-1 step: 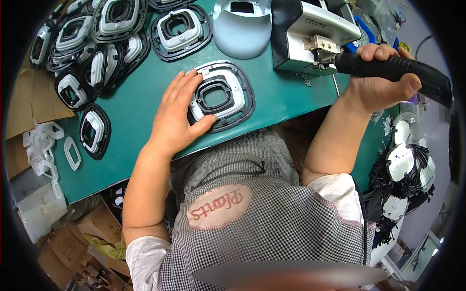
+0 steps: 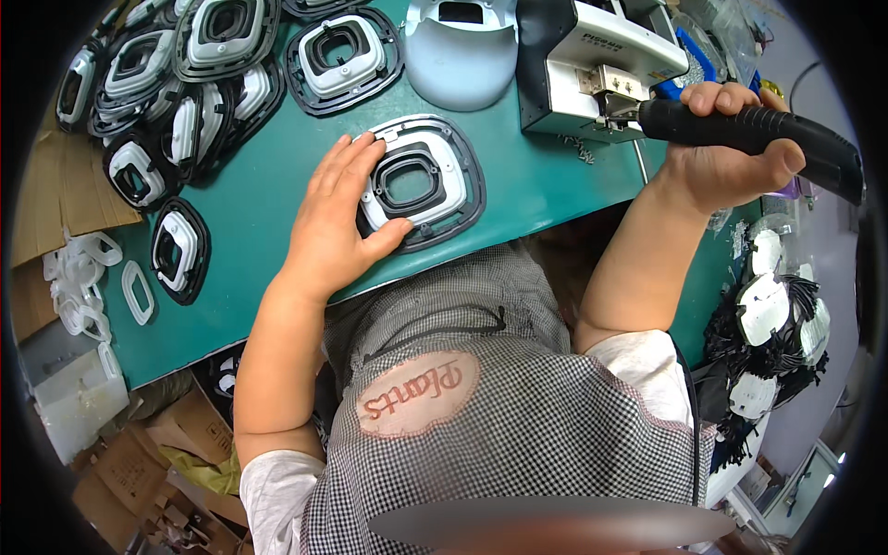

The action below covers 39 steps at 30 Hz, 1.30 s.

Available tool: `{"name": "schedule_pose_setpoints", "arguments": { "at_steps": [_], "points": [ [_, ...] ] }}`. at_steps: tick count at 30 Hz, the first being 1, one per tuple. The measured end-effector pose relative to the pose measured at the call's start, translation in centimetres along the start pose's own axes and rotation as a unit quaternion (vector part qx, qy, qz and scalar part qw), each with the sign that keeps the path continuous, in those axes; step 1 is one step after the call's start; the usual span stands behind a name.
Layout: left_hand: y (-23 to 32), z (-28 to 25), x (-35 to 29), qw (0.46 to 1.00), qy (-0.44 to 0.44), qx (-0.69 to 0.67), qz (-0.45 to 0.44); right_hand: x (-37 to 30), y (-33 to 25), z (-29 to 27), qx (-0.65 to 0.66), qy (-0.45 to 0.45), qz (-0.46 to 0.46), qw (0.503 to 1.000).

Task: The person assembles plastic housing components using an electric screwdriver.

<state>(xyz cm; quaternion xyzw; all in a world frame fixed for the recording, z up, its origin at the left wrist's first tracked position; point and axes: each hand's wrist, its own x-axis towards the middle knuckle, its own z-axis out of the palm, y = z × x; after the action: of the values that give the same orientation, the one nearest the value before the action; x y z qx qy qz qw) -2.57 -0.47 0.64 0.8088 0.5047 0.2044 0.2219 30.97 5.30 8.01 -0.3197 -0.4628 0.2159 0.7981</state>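
Observation:
On the green table in front of me lies a rounded black-and-white plastic frame point(image 2: 447, 185) with a square opening in its middle. My left hand point(image 2: 342, 213) rests on its left side, fingers stretched out and thumb spread toward the lower edge. My right hand point(image 2: 726, 157) is closed around a black electric screwdriver point(image 2: 740, 128), held nearly level. Its tip meets the metal outlet of a black-and-white screw feeder point(image 2: 601, 69); whether a screw sits on the tip is too small to make out.
Similar frames point(image 2: 227, 37) are heaped at the far left. A pale grey shell point(image 2: 461, 65) stands beside the feeder, and loose screws point(image 2: 580, 150) lie below it. White rings point(image 2: 83, 287) are at the left edge, cardboard boxes point(image 2: 190, 425) lower left, and white parts with black cords point(image 2: 763, 310) at right.

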Motion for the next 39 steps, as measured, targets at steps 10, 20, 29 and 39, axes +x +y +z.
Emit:
{"name": "schedule_pose_setpoints", "arguments": {
  "at_steps": [10,20,29,39],
  "points": [
    [-0.2,0.0,-0.2,1.000,0.000,0.003,-0.013,-3.1,0.8,2.9,0.246,-0.248,0.098,0.932],
    [-0.7,0.3,-0.6,1.000,0.021,-0.005,0.000,-7.8,3.7,8.8,0.293,-0.308,0.079,0.902],
    [-1.0,0.4,-0.6,0.999,0.034,-0.007,0.010,-7.9,3.7,8.7,0.261,-0.295,0.079,0.916],
    [-1.0,0.4,-0.7,0.999,0.040,-0.002,0.016,-8.2,4.2,10.3,0.242,-0.331,0.077,0.909]
  ]
}}
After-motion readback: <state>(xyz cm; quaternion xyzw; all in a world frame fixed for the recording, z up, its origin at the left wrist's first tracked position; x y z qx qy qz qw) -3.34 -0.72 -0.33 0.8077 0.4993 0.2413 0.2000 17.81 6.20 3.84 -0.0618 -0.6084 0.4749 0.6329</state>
